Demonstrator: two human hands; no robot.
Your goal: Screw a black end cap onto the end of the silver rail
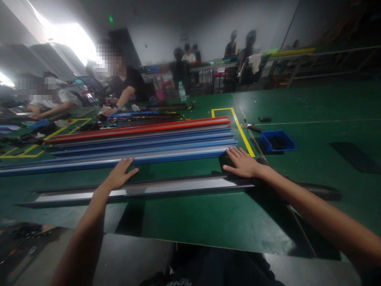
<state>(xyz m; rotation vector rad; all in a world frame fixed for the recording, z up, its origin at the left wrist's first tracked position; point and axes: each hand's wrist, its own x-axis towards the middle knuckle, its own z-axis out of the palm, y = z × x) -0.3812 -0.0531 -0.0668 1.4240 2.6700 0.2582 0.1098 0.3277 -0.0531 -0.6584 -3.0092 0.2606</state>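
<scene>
Both my hands reach forward over the green table, palms down. My left hand [120,173] has its fingers stretched out, with the tips at the near edge of the closest blue metal profile [166,157]. My right hand [242,163] spreads its fingers at the right end of the same profile. Whether the fingertips press on it, I cannot tell. More blue profiles [143,145] and red profiles [137,130] lie side by side beyond. Below my forearms runs a long black-edged profile [178,186] with a pale inner face, partly covered by my left wrist.
A blue bin [278,141] with dark contents stands to the right, beside pliers [250,127]. Yellow tape [244,137] marks the green table [321,107]. A co-worker [126,85] handles wires across the table, near a plastic bottle [181,92]. A dark flat piece [355,157] lies far right.
</scene>
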